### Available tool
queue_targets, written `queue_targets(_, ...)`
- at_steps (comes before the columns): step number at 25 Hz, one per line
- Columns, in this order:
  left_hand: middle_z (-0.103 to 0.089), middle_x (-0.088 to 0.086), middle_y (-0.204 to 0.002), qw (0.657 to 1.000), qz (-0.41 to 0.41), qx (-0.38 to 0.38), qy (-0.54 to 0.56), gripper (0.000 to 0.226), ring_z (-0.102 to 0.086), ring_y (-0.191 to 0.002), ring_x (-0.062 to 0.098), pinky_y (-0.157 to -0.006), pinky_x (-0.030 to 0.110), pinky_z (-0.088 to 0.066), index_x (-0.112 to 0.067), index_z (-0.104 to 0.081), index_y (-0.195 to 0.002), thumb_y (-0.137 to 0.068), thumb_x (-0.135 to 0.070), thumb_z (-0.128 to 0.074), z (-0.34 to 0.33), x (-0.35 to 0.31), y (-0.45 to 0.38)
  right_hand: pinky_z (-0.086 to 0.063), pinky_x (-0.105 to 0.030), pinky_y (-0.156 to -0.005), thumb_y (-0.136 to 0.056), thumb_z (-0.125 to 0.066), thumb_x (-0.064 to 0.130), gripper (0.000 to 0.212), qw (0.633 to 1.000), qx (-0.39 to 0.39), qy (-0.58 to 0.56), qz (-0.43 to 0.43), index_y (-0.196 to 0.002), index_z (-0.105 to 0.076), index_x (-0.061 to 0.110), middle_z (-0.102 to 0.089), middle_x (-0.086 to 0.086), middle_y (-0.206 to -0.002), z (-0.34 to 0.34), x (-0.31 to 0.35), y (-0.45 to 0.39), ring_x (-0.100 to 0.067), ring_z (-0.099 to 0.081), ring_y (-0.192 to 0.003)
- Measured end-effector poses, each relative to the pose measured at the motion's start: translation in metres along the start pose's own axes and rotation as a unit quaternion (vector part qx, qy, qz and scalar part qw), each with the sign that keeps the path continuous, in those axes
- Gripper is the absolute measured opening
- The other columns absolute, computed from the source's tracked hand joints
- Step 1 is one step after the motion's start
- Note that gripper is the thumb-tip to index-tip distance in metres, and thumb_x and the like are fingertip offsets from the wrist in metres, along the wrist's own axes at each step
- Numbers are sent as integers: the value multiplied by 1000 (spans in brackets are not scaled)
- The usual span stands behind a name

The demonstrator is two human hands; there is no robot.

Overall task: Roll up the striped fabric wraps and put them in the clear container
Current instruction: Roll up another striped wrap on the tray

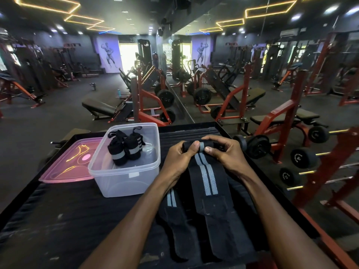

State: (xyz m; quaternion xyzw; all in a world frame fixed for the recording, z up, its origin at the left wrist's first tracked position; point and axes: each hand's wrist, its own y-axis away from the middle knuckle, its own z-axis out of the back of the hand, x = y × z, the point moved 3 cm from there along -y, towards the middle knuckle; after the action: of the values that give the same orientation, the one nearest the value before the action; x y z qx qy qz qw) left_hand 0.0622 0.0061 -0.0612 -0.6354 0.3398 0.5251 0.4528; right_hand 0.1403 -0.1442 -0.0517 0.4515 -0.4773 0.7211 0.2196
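We see both forearms reaching forward over the black table. Left hand and right hand curl inward, thumbs and fingertips pinching the rolled end of a striped wrap; its flat tail runs back toward us. A second wrap lies flat just left. Two rolled wraps sit in the clear container, with a pink lid beside it.
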Motion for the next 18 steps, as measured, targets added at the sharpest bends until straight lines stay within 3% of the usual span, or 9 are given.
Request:
queue_targets(2, -75, -8, -84, 1000, -10, 0, -12, 1, -70, -87, 9, -78, 20, -51, -22, -71, -90, -90, -21, -71, 2, 0, -1, -51, -33, -90, -85, -71, -3, 27, 1000, 9, -15, -14, -112, -72, 2, -73, -16, -110, -3, 1, 1, -19, -67, -99)
queue_targets(3, -75, -8, -85, 1000, -16, 4, -17, 8, -70, -87, 7, -78, 19, -51, -23, -71, -91, -89, -15, -71, 3, 0, -1, -50, -30, -85, -87, -70, 0, 25, 1000, 11, -18, -23, -112, -71, 0, -73, -18, -109, -4, 1, 1, -18, -66, -96)
queue_targets(6, -74, -6, -91, 999, -18, 23, -18, 19, -69, -88, 2, -77, 15, -51, -20, -70, -99, -86, -6, -72, 3, -2, 1, -51, -24, -88, -87, -71, 0, 22, 1000, 7, 4, -7, -109, -73, -1, -74, -11, -108, -2, 2, 1, -12, -69, -99)
queue_targets(11, -77, 9, -101, 997, 49, 24, 54, 27, -73, -99, 27, -95, 46, -55, -10, -72, -103, -87, -32, -73, -1, 3, 0, -53, -41, -99, -81, -74, -3, 29, 1000, -5, -2, -5, -108, -74, 5, -74, -9, -112, -1, 0, 1, -22, -69, -109)
queue_targets(14, -77, 5, -97, 999, 25, 6, 31, 10, -73, -96, 22, -97, 48, -54, -15, -71, -98, -88, -13, -72, 3, 2, -2, -52, -47, -91, -83, -77, 12, 27, 996, 6, -61, -59, -109, -75, 13, -74, -13, -109, -5, -3, 3, -27, -68, -101)
queue_targets(18, -75, 6, -94, 1000, 21, 9, 16, 19, -71, -95, 23, -97, 49, -54, -17, -68, -99, -84, -6, -74, 2, 3, -1, -54, -48, -99, -85, -73, 2, 22, 997, -9, -48, -52, -103, -76, 15, -75, -7, -107, -6, -1, 3, -22, -70, -104)
